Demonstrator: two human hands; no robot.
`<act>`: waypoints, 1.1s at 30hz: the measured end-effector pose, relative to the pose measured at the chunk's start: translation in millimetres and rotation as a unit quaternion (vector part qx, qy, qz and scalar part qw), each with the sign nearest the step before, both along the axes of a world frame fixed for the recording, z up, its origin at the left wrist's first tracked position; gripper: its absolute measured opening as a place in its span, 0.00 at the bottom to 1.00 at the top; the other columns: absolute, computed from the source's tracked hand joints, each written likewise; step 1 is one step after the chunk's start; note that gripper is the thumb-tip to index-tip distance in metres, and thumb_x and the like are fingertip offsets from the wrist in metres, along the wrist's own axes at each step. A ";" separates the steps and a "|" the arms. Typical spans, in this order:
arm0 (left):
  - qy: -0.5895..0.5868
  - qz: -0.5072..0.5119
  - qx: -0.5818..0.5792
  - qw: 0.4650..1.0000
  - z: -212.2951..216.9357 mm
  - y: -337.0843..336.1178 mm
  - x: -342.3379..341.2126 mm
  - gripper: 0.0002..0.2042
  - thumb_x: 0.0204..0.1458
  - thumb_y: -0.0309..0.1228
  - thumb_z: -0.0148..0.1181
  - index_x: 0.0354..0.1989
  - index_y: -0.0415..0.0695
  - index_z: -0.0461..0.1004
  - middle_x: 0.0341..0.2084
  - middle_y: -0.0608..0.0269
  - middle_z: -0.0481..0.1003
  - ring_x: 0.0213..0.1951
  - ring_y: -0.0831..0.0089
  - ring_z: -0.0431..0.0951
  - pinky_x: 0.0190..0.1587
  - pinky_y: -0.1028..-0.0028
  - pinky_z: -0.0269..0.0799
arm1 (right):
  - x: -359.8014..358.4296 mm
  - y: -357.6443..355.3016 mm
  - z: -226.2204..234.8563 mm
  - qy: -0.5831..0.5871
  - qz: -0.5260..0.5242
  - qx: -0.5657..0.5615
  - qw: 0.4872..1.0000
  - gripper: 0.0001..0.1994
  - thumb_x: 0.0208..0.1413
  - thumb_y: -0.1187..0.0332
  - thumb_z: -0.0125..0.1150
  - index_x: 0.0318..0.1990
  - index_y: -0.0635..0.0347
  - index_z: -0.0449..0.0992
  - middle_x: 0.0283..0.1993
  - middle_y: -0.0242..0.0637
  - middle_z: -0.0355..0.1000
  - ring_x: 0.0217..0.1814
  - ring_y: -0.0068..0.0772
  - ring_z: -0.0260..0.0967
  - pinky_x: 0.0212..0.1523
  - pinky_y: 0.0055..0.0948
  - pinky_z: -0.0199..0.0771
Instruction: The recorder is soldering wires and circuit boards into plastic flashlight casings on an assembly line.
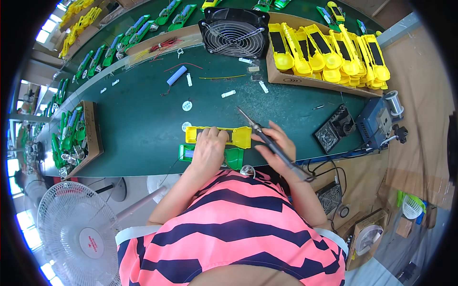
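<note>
At the near edge of the green counter (143, 128), a yellow plastic housing (218, 136) lies flat, with a green housing (229, 156) just beside it, nearer the body. The left hand (208, 151) presses down on both, fingers closed over them. The right hand (276, 145) grips a soldering iron (267, 138), tip raised past the yellow housing's far right corner. This looks like soldering inside the housing; the next move likely calls for lowering the tip steadily. Open counter lies beyond; a soldering station (377, 121) crowds the right edge.
</note>
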State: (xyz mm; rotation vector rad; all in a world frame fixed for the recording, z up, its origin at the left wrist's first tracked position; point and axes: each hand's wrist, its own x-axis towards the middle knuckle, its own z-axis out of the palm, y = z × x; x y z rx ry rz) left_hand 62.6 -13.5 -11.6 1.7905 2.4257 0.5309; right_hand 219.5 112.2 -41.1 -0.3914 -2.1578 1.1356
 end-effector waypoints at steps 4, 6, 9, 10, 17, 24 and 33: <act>-0.029 -0.020 -0.016 0.999 3.6 3.1 -10.0 0.03 0.39 0.21 0.54 0.24 0.39 0.69 0.22 0.55 0.70 0.30 0.59 0.70 0.35 0.66 0.65 | 12.5 17.4 9.9 0.048 0.009 0.032 0.998 0.12 0.45 0.76 0.58 0.38 0.69 0.69 0.32 0.37 0.74 0.41 0.37 0.70 0.50 0.38 0.63; -0.047 -0.035 -0.033 0.998 7.2 6.0 -10.8 0.04 0.38 0.21 0.54 0.25 0.39 0.69 0.22 0.55 0.70 0.29 0.59 0.70 0.34 0.65 0.66 | 10.9 9.9 16.9 0.083 0.019 -0.323 0.942 0.08 0.46 0.78 0.56 0.36 0.70 0.69 0.30 0.41 0.72 0.29 0.30 0.72 0.36 0.25 0.71; -0.066 -0.033 -0.035 0.997 10.9 9.5 -11.2 0.03 0.38 0.21 0.53 0.24 0.39 0.70 0.21 0.55 0.70 0.29 0.58 0.70 0.33 0.65 0.66 | 10.0 16.4 12.0 0.045 0.022 -0.308 0.950 0.07 0.47 0.78 0.55 0.35 0.70 0.69 0.30 0.42 0.72 0.27 0.26 0.72 0.29 0.19 0.71; -0.059 -0.041 -0.051 0.996 10.6 9.8 -12.2 0.02 0.39 0.21 0.53 0.23 0.39 0.70 0.21 0.55 0.70 0.29 0.58 0.70 0.33 0.65 0.66 | 9.4 16.7 11.2 0.038 0.020 -0.308 0.950 0.07 0.47 0.78 0.56 0.35 0.70 0.69 0.29 0.41 0.72 0.26 0.25 0.72 0.28 0.20 0.71; -0.027 -0.056 -0.070 0.996 10.5 13.9 -10.4 0.03 0.38 0.21 0.52 0.21 0.40 0.72 0.21 0.55 0.69 0.30 0.58 0.70 0.33 0.65 0.66 | 2.6 18.8 7.6 0.005 0.027 -0.347 0.937 0.08 0.46 0.76 0.58 0.34 0.69 0.70 0.29 0.37 0.71 0.26 0.22 0.71 0.26 0.18 0.70; -0.030 -0.068 -0.070 0.995 10.3 14.9 -11.5 0.04 0.34 0.20 0.51 0.20 0.40 0.71 0.22 0.52 0.69 0.30 0.58 0.71 0.35 0.66 0.67 | -4.9 23.3 4.4 -0.003 0.032 -0.360 0.932 0.07 0.45 0.76 0.59 0.32 0.69 0.70 0.27 0.36 0.71 0.25 0.22 0.71 0.24 0.17 0.69; -0.025 -0.065 -0.065 0.995 11.4 15.1 -9.4 0.05 0.36 0.19 0.49 0.21 0.39 0.72 0.21 0.53 0.68 0.30 0.57 0.70 0.33 0.65 0.66 | -11.8 31.5 4.8 -0.014 0.049 -0.353 0.934 0.07 0.43 0.75 0.60 0.31 0.69 0.71 0.25 0.36 0.70 0.23 0.22 0.71 0.23 0.16 0.68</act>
